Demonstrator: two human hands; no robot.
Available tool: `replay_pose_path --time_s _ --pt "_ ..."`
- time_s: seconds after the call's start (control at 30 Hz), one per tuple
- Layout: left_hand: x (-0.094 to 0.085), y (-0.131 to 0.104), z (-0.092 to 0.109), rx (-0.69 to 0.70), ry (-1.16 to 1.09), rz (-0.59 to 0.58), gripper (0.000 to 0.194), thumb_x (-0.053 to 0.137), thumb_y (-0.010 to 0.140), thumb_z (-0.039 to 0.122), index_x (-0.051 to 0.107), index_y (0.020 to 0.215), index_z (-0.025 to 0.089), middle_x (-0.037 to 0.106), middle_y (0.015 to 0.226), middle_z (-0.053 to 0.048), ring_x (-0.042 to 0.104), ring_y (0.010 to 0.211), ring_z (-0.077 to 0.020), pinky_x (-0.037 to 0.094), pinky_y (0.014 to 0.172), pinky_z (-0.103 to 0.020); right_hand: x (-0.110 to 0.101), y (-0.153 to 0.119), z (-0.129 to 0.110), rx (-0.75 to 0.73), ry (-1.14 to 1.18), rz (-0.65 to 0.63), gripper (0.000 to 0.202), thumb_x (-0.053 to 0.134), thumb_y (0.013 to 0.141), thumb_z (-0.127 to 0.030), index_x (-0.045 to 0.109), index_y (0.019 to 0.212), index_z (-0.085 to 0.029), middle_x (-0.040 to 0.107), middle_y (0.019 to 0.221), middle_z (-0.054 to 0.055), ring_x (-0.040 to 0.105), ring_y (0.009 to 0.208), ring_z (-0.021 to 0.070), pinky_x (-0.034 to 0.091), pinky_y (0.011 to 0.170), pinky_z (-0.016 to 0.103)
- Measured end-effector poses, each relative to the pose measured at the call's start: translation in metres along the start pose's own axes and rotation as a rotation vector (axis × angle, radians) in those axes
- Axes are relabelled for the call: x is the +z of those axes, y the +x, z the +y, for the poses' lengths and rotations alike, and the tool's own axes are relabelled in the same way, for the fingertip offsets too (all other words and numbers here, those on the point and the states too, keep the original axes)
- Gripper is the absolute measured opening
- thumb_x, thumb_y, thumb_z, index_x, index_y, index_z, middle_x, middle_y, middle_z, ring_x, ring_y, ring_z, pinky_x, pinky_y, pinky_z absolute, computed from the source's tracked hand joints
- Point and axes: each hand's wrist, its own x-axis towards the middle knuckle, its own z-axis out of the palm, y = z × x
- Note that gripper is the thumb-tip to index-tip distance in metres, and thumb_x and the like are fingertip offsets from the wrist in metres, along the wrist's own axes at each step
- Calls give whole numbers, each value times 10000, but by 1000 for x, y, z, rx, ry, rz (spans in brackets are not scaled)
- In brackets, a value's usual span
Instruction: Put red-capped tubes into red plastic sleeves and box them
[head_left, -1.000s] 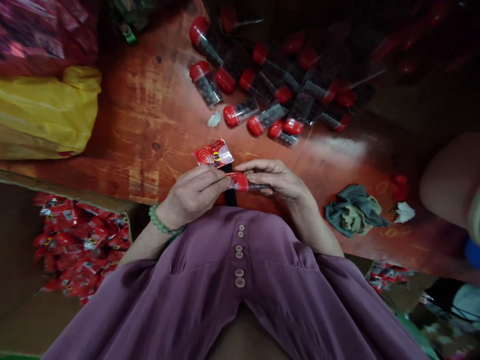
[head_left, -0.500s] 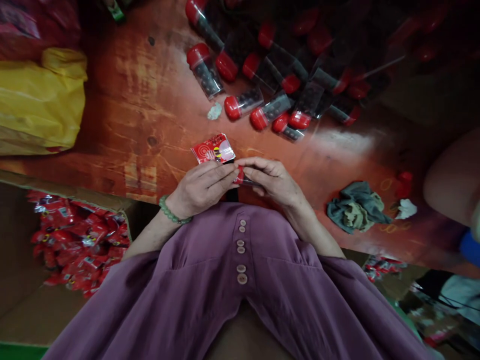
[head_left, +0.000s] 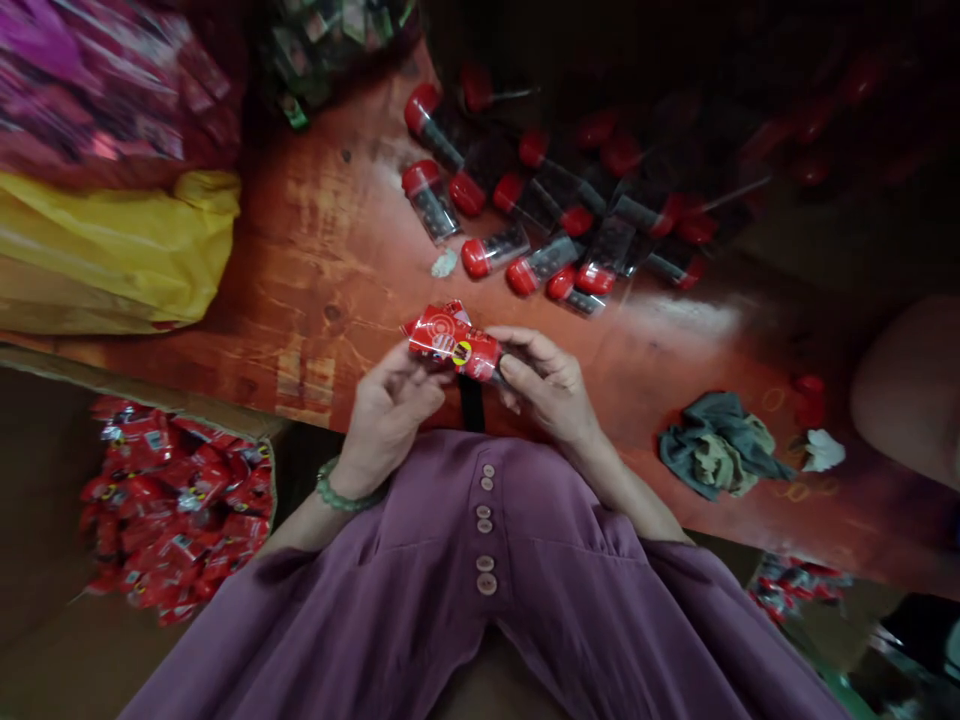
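Note:
Over a small clear bottle sits a shiny red printed wrapper sleeve, its left end loose and crumpled. My right hand grips the bottle's right end between thumb and fingers. At the left end of the wrapper, my left hand has loosely curled fingers with the thumb apart; whether its fingertips touch the wrapper is hard to see. The bottle's red cap is hidden under the wrapper. Beyond my hands lie several clear bottles with red caps and dark beads inside, one of them a bottle at the near left of the pile.
A yellow bag and a pink bag of packets stand at the left. Below the table, a cardboard box holds red wrapped items. A crumpled grey-green cloth lies at the right, near another person's limb.
The red wrapper has gone from the table onto the bottle in my right hand. My left hand has moved off its pinch on the red cap, leftwards. The view has shifted slightly.

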Motion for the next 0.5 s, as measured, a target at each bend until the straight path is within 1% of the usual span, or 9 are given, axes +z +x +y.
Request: replay_pose_path --time_s 0.07,0.13,0.17,0.23,0.3,0.33,0.37,0.43,0.5 --pt "12 0 3 -179 -217 -27 394 829 729 503 734 958 197 761 968 -77 715 884 -190 580 869 -352 8 1 -3 -45 -63 9 308 662 917 -446 671 1181 -287 634 915 -7 474 520 51 428 458 208" --pt "22 4 8 -274 -319 8 337 856 700 468 742 828 178 754 835 -49 688 765 -158 577 805 -320 14 1 -7 -101 -160 29 297 640 933 -437 670 1189 -289 634 1043 22 522 596 70 478 518 229" --pt "25 6 11 -295 -343 34 327 863 692 459 746 796 173 749 802 -41 674 734 -148 570 782 -308 16 1 -10 -137 -216 31 297 634 937 -429 668 1197 -290 635 1078 33 560 665 92 509 569 246" --pt "28 11 16 -311 -361 80 313 875 674 442 755 765 168 744 774 -33 664 714 -142 557 765 -294 16 0 -13 -200 -306 7 322 640 935 -410 657 1235 -295 644 1153 55 623 871 155 561 713 298" --pt "27 15 19 -310 -368 111 300 889 654 421 763 758 169 745 772 -29 673 727 -150 553 786 -302 12 -1 -14 -184 -316 -36 399 654 927 -402 615 1312 -305 639 1257 70 632 1028 198 579 821 346" --pt "26 17 20 -308 -369 121 297 891 650 418 763 747 169 744 769 -27 676 729 -154 554 794 -309 10 -2 -13 -145 -282 -52 434 654 927 -403 589 1346 -311 640 1277 71 645 1030 197 588 826 351" --pt "25 19 20 -304 -368 127 294 890 651 418 760 733 168 742 764 -26 678 726 -157 555 797 -317 7 -2 -11 -97 -234 -61 447 653 929 -406 576 1359 -313 660 1243 67 668 972 183 600 793 340" --pt "24 22 17 -288 -356 132 297 888 655 424 756 715 165 739 756 -23 672 708 -153 555 791 -320 2 -2 -4 -32 -147 -52 404 658 926 -412 609 1309 -294 714 1031 36 682 780 140 605 684 295" --pt "24 24 11 -262 -340 147 306 894 647 433 762 720 166 740 750 -18 661 691 -138 554 772 -301 0 -2 1 -42 -133 -14 334 670 918 -404 657 1223 -268 708 853 0 663 664 117 595 613 265"
